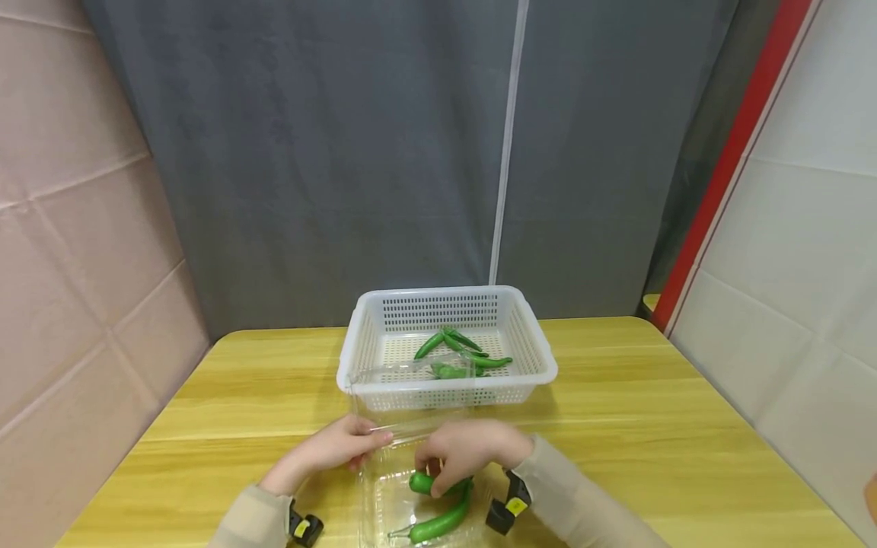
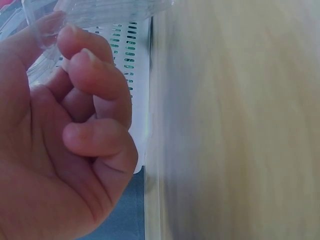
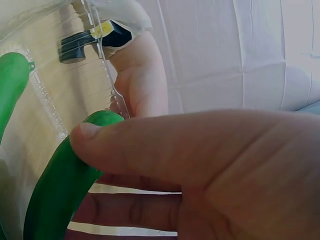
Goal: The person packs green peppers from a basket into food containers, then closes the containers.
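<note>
A clear plastic clamshell box (image 1: 368, 498) lies at the near side of the table, its lid raised and leaning toward the basket. At the box's left side, near the fold, my left hand (image 1: 340, 444) pinches the clear plastic between thumb and index finger; the other fingers curl loosely in the left wrist view. Over the box, my right hand (image 1: 473, 445) grips a green chili pepper (image 3: 55, 195) between thumb and fingers. Below it, a second green chili pepper (image 1: 444, 525) rests in the box with its stem pointing left.
A white perforated plastic basket (image 1: 546, 369) stands behind the box, holding several green chili peppers (image 1: 429, 346); the raised lid overlaps its front rim in the head view. The wooden table (image 1: 637, 426) ends at a grey curtain (image 1: 329, 167), with pale panels on both sides.
</note>
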### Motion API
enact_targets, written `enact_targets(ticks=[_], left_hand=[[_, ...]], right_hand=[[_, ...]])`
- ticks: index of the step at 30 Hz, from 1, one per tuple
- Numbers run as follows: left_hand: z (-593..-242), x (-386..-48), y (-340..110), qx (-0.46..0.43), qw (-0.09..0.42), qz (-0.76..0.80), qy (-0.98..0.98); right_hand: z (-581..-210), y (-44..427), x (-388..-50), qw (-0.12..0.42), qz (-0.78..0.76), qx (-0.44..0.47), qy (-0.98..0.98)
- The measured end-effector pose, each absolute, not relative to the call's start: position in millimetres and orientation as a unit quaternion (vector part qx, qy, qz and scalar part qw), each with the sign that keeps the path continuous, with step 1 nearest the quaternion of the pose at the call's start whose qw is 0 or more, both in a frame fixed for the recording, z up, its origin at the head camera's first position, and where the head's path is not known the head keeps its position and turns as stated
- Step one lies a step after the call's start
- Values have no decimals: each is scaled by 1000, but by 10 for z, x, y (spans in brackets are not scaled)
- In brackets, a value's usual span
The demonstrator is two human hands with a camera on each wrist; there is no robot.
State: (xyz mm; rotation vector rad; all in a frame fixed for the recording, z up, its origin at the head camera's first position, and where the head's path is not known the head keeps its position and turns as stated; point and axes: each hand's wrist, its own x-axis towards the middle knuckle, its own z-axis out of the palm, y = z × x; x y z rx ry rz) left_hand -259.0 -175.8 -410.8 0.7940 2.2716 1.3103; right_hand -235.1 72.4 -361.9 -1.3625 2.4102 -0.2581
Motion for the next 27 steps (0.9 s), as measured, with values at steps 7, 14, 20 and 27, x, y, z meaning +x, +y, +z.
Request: enact_targets(ticks=[7,14,20,27], left_hand=[[-4114,-2587,-1754,286,200,474,809],[-4123,-2598,-1756,294,195,466,812],[-4129,-2603,-1758,297,193,465,812],[-4123,-2598,-1755,299,189,464,812]], right_hand=[[-3615,682,-2295,185,-74,-470,860],[-3619,676,-2292,195,-67,-465,861],[-3633,669,-2294,207,-74,-467,857],[-3642,661,-2289,208,-76,-473,853]])
